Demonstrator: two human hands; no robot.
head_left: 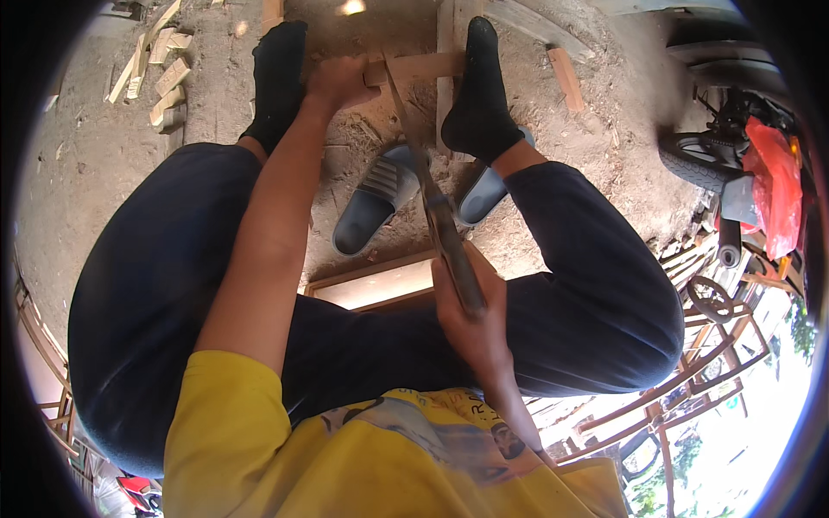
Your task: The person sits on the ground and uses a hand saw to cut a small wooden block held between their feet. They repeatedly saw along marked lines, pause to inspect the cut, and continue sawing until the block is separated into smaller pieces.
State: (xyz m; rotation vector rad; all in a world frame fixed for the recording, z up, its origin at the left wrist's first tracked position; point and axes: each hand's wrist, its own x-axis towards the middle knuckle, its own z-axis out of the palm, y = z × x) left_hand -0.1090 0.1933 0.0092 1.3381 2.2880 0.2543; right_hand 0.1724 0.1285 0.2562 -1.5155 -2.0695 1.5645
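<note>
My right hand point(473, 312) is wrapped round the handle of a hand saw point(439, 211). The long, narrow blade slants away from me, its far part against a short wooden piece point(425, 66). My left hand point(339, 83) is closed at the left end of that piece, its fingers partly hidden. My right foot point(484, 91), in a black sock, is at the wood's other end. My left foot point(279, 82), also in a black sock, stands just left of my left hand.
Two dark slides point(363, 226) lie on the dirt floor between my legs. Cut wood blocks point(173, 78) are scattered at the far left. A loose wood offcut point(566, 78) lies beyond my right foot. At right are a wheel point(695, 160) and a red plastic bag point(773, 190).
</note>
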